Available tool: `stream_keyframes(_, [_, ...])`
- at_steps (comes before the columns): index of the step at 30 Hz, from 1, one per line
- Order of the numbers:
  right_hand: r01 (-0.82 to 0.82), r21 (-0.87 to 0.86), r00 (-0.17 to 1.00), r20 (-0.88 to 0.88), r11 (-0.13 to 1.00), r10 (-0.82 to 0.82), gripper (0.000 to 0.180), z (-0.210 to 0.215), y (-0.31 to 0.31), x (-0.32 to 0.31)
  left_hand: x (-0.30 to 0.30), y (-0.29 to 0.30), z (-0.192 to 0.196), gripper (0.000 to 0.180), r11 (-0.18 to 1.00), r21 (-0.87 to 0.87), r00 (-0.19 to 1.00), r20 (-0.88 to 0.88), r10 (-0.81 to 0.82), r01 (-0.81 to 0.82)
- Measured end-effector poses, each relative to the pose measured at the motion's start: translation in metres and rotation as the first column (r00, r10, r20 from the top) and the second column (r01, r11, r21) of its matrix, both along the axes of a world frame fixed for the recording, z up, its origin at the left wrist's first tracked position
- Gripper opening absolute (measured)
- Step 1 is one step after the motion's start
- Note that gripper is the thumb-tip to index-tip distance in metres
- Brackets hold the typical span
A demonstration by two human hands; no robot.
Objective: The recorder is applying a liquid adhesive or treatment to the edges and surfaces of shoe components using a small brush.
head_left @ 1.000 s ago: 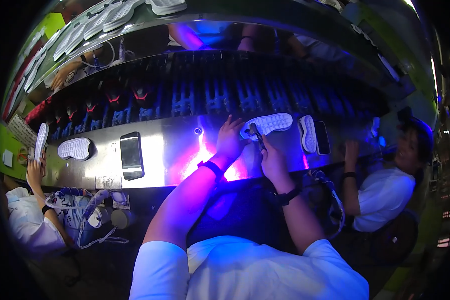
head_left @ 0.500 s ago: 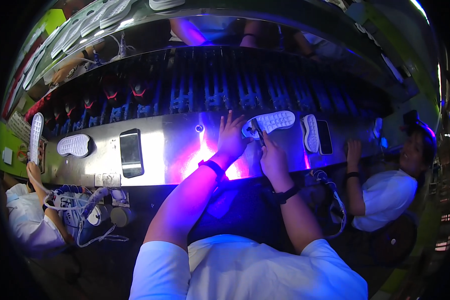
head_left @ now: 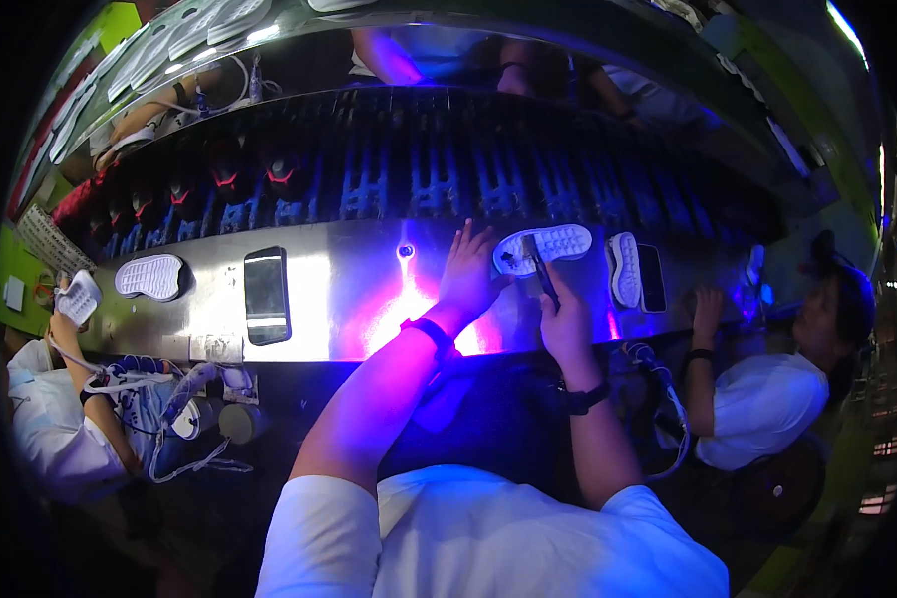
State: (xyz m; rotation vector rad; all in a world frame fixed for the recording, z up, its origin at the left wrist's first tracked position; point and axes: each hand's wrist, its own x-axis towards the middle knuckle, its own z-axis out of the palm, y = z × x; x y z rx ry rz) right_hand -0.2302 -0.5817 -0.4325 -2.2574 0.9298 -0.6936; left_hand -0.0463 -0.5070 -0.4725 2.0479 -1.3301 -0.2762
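Observation:
A white shoe sole [head_left: 571,241] lies flat on the metal bench, its gridded side up and a dark patch near its left end. My left hand [head_left: 470,271] rests beside that end, fingers stretched out and spread, thumb side at the sole's edge. My right hand [head_left: 566,317] is closed around the dark handle of a slim brush [head_left: 540,267]. The brush's tip is over the left-middle part of the sole; whether it touches cannot be made out.
Right of the sole lie another white sole [head_left: 624,271] and a dark phone [head_left: 652,279]. Leftward are a second phone [head_left: 266,295] and a sole [head_left: 149,277]. A conveyor [head_left: 429,149] runs behind the bench [head_left: 359,254]. Co-workers sit on both sides; the left one holds a sole [head_left: 80,297].
The brush has shifted right along the sole, and my right hand has moved right and slightly nearer me. My left hand stays by the sole. The left co-worker's sole has tilted down.

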Motion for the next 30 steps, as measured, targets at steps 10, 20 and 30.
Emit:
stream_keyframes(10, [0.033,0.12,0.988,-0.153,0.992,-0.014,0.055,-0.009,0.008,0.02,0.002,-0.004,-0.006,0.067,0.999,-0.016,1.0,0.008,-0.028,0.028])
stream_keyframes(20, [-0.079,0.829,0.933,0.257,0.553,-0.252,0.056,0.081,0.035,-0.031,-0.021,0.047,0.051,0.053,0.967,-0.248,0.988,-0.153,0.026,-0.064])
stream_keyframes(30, [-0.403,0.898,0.879,0.434,0.176,-0.2,0.059,0.119,0.08,-0.066,-0.073,0.112,0.142,0.027,0.832,-0.493,0.966,-0.168,0.196,-0.255])
